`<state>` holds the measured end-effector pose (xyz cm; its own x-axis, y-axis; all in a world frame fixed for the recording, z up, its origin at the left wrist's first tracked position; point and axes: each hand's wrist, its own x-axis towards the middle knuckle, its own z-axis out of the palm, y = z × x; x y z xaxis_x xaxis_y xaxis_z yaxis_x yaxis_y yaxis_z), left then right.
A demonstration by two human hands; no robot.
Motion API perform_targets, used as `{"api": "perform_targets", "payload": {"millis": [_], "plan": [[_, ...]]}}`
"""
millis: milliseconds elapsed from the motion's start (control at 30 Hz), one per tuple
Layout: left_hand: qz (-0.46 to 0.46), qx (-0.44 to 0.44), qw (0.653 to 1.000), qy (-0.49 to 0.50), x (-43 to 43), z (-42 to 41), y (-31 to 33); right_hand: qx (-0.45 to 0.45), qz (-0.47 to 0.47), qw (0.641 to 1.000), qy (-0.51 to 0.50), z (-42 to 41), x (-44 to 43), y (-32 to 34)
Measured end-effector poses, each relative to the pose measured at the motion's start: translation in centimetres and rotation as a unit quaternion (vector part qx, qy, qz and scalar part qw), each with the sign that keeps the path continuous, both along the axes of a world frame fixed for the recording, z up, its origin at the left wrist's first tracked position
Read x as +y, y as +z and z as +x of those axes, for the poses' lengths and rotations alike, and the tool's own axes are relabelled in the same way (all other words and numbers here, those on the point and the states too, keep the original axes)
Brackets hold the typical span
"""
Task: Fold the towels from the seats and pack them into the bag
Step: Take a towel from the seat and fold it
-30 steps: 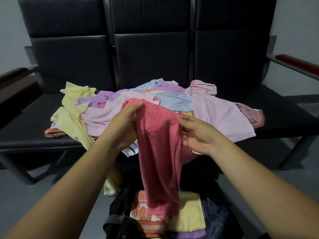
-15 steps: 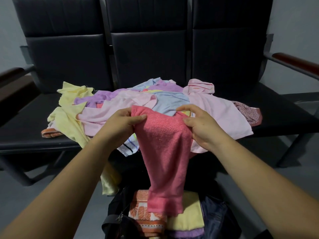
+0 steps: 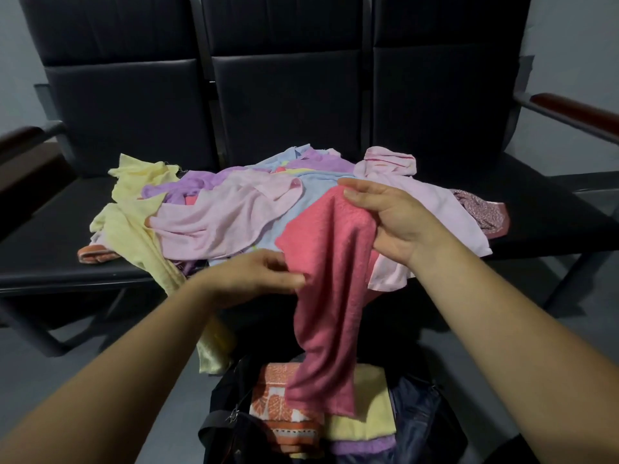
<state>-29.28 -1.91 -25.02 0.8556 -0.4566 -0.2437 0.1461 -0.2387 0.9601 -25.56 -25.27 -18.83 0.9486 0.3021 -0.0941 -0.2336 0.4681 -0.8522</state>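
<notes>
A pink terry towel (image 3: 330, 272) hangs in the air in front of the seats. My right hand (image 3: 388, 222) pinches its upper corner, raised over the pile. My left hand (image 3: 258, 276) grips its left edge lower down. The towel's bottom end dangles over the open dark bag (image 3: 422, 423) on the floor, which holds folded towels: an orange patterned one (image 3: 284, 413), a yellow one (image 3: 365, 423) and a purple one under them. A pile of loose towels (image 3: 234, 212) in pale pink, yellow, purple and blue lies on the middle seat.
Three joined black seats (image 3: 50, 236) with high backs stand against a grey wall. Wooden armrests (image 3: 576, 112) stick out at both ends. A yellow towel (image 3: 214, 349) hangs off the seat's front edge beside the bag. Grey floor lies around the bag.
My right hand has lifted its corner of the pink towel up and to the right. My left hand has slid down the left edge, so the towel now hangs slanted.
</notes>
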Motion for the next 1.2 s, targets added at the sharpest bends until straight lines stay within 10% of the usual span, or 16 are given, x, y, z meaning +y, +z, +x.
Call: {"api": "perform_targets", "payload": {"millis": [267,567,900,1033,1200], "plan": [[-0.254,0.133,0.956,0.063,-3.5,0.4,-0.6,0.016,-0.051,0.996,-0.070,1.3,-2.5,-0.8],[-0.056,0.105,0.989,-0.083,-5.0,-0.7,-2.2,0.019,-0.014,0.998,-0.066,1.5,-3.4,-0.5],[-0.411,0.125,0.895,0.118,-5.9,-0.4,2.0,0.063,-0.052,0.995,-0.059,1.8,-3.9,-1.7],[-0.450,0.095,0.877,0.137,-5.6,-0.5,3.6,0.061,-0.140,0.983,0.106,0.8,-3.6,-3.0],[-0.393,0.024,0.902,0.178,-4.3,-0.8,4.2,-0.017,-0.112,0.991,0.076,0.7,-3.0,-3.3]]}}
